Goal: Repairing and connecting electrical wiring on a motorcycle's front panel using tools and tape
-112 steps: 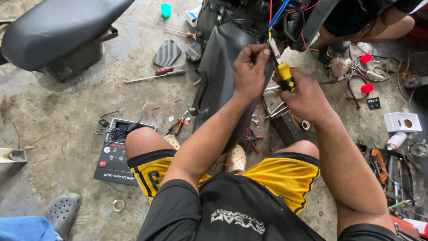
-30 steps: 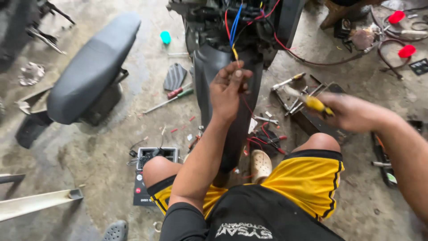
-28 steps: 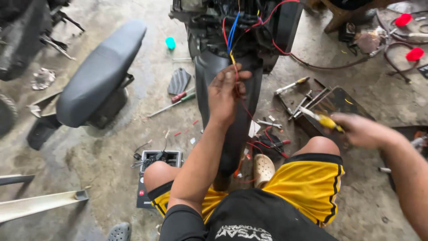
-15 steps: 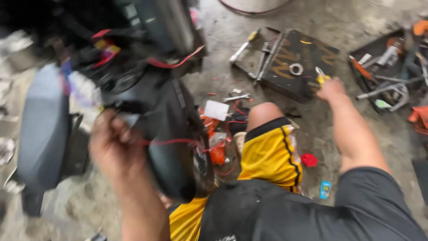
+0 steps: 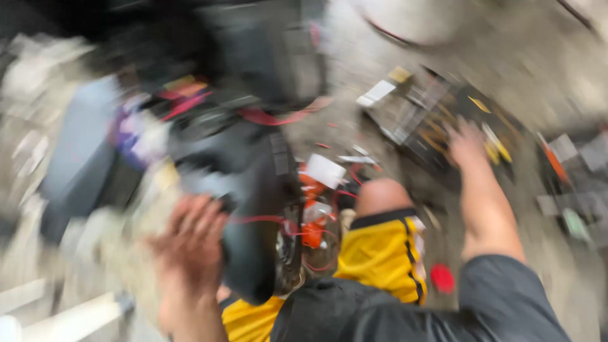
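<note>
- Motion blur smeared the whole head view, so fine detail could not be made out.
- Left hand [image 5: 190,244] was raised low in the frame, fingers spread and curled loosely, right against the black plastic body panel of the stripped scooter [image 5: 244,190]; whether its grip had closed on the panel or on a thin red wire [image 5: 256,220] running past the fingertips could not be told.
- Right hand [image 5: 467,144] was stretched out over the dark open tool tray [image 5: 418,120] on the concrete floor [image 5: 557,69], just beside a yellow-handled tool [image 5: 497,144]; the blur hid whether the fingers held it.
- Yellow shorts with black trim [image 5: 380,250] covered the bent knee between the two arms.
- White square tag [image 5: 324,171] and orange parts [image 5: 311,231] lay near the knee, beside the panel.
- Grey padded scooter seat [image 5: 79,152] stood well to the left.
</note>
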